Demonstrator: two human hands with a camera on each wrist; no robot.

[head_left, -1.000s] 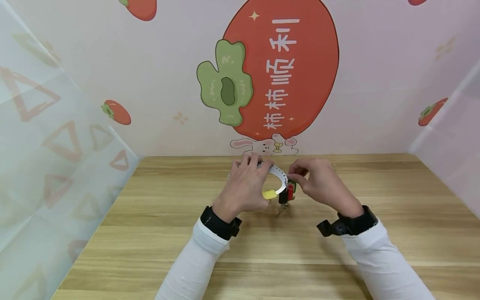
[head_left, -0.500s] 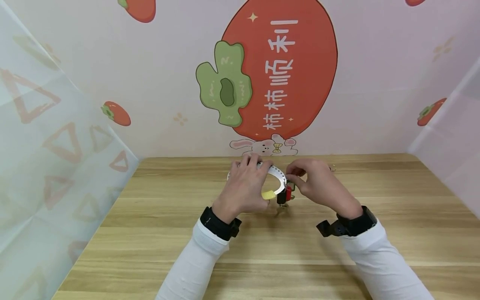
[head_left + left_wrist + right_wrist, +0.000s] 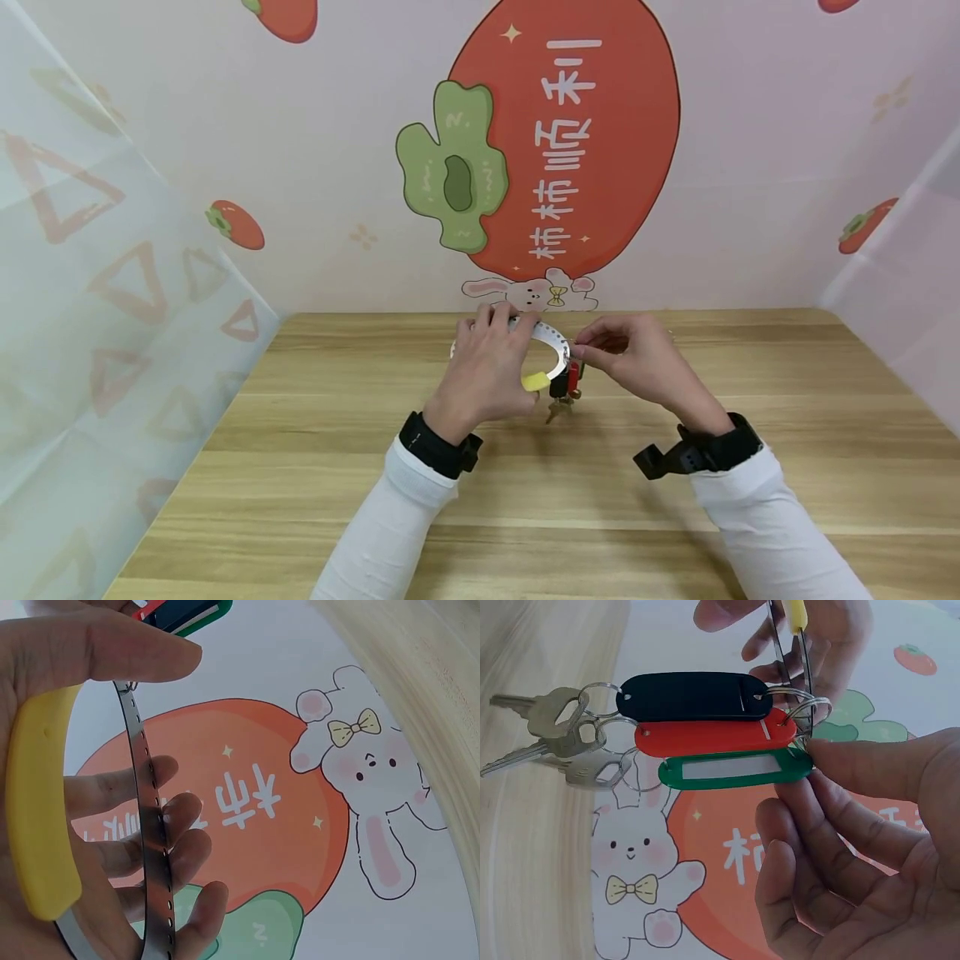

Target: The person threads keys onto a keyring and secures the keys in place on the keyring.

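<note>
In the head view my left hand grips a metal loop pierced with a row of holes, its thumb over the yellow handle. Fingers spread behind the band in the left wrist view. From the loop hang a black key tag, a red key tag and a green key tag, joined by small split rings. Several metal keys dangle off their far ends. At the ring end of the green tag, the thumb and forefinger of my right hand pinch it close beside the loop.
Both hands work above a wood-grain table, near its back edge. Behind it rises a white backdrop printed with a large persimmon and a rabbit. Dark wrist straps sit over white sleeves.
The key tags and keys have shifted slightly left with the loop. My right fingers now cover more of the green tag in the head view. Both hands keep nearly the same place.
</note>
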